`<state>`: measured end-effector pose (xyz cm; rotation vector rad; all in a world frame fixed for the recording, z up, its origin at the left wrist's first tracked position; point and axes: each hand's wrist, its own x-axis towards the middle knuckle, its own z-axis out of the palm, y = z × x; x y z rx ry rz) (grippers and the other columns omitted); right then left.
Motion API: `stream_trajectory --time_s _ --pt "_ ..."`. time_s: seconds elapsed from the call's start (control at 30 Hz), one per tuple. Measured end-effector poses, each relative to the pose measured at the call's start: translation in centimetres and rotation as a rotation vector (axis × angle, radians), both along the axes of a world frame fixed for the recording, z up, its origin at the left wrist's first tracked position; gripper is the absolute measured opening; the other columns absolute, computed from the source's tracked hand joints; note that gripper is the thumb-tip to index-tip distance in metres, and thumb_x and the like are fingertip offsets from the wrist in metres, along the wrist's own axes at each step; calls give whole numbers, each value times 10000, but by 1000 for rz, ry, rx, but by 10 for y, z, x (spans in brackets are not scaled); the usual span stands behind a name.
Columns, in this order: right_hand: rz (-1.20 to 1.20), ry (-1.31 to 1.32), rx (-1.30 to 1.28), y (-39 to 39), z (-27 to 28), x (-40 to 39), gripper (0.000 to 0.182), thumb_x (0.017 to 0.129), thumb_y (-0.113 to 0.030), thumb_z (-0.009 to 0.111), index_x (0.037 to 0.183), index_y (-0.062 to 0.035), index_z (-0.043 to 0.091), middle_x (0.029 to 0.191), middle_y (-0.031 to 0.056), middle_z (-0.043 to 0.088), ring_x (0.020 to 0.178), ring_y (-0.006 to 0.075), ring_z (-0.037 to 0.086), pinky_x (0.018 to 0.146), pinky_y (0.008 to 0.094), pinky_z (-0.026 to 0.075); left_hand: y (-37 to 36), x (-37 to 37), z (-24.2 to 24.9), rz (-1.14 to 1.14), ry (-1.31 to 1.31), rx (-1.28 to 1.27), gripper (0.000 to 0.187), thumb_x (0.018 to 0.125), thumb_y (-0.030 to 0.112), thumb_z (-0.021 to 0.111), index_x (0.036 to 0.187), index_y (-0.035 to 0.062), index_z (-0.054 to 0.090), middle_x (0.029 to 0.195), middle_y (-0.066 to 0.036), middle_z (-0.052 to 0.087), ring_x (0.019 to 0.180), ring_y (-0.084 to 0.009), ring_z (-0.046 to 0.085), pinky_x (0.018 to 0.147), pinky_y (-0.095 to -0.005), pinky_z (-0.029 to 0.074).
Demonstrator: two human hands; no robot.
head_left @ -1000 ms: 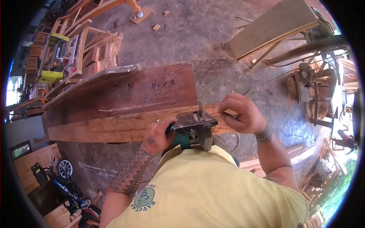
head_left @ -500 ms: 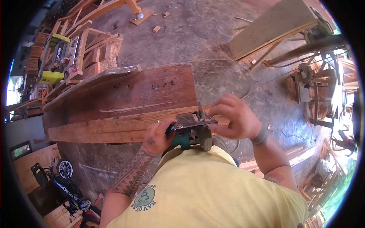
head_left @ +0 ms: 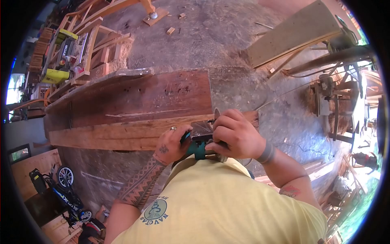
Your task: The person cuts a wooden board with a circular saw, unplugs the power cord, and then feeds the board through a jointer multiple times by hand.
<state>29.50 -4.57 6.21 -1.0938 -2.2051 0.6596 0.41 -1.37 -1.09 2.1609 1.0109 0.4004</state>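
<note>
A teal and black circular saw (head_left: pixel 199 140) is held close against my yellow shirt, its metal base turned upward and part of the round blade (head_left: pixel 217 113) showing. My left hand (head_left: pixel 172 143) is wrapped round its handle at the left side. Over the saw's right side, beside the blade, my right hand (head_left: pixel 237 135) is closed with curled fingers; what its fingertips grip is hidden. Beyond the saw lies a long light-brown plank (head_left: pixel 122 134), along the edge of a wide reddish-brown board (head_left: pixel 162 93).
A yellow-green power tool (head_left: pixel 61 57) stands among wooden frames at the upper left. A wide pale board (head_left: pixel 294 34) leans at the upper right. A small bike (head_left: pixel 67 191) is at the lower left. Machinery (head_left: pixel 326 87) and wood pieces fill the right side.
My right hand has moved left and closed in over the saw, covering more of its right side. The left hand stays on the handle. The view has shifted slightly.
</note>
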Motion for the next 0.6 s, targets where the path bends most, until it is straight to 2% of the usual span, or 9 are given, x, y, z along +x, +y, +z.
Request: stream_trajectory --time_s 0.1,0.2,0.3,0.4,0.6 --pt "14 -33 19 -3 6 -1 261 868 -289 852 907 -126 653 1004 67 618 983 312 579 896 450 482 0 1 -2 -1 -14 21 474 854 35 768 1306 116 650 1084 -154 775 949 -396 762 803 -474 604" --pt "62 62 -39 -5 7 3 258 855 -270 859 917 -119 660 1046 75 633 1010 320 585 919 459 489 0 1 -2 -5 7 27 480 855 38 773 1312 115 649 1088 -152 772 937 -387 761 795 -472 601" --pt "-9 85 -33 -5 9 2 265 829 -258 874 910 -113 669 1095 85 644 1044 332 589 947 466 492 -1 0 -2 -8 22 55 483 856 40 775 1316 116 648 1095 -148 770 930 -378 759 791 -468 599" --pt "28 6 -57 -5 9 8 273 815 -238 877 949 -109 676 1121 89 645 1074 335 589 965 465 495 -2 0 -5 -6 21 60 485 857 45 775 1319 119 648 1099 -142 768 927 -373 758 794 -466 598" --pt "143 25 -75 5 28 20 322 819 -201 860 1087 -112 705 1164 100 648 1112 336 593 978 471 502 1 3 -2 -16 8 51 462 880 69 775 1320 129 648 1092 -142 768 923 -375 756 792 -470 592"
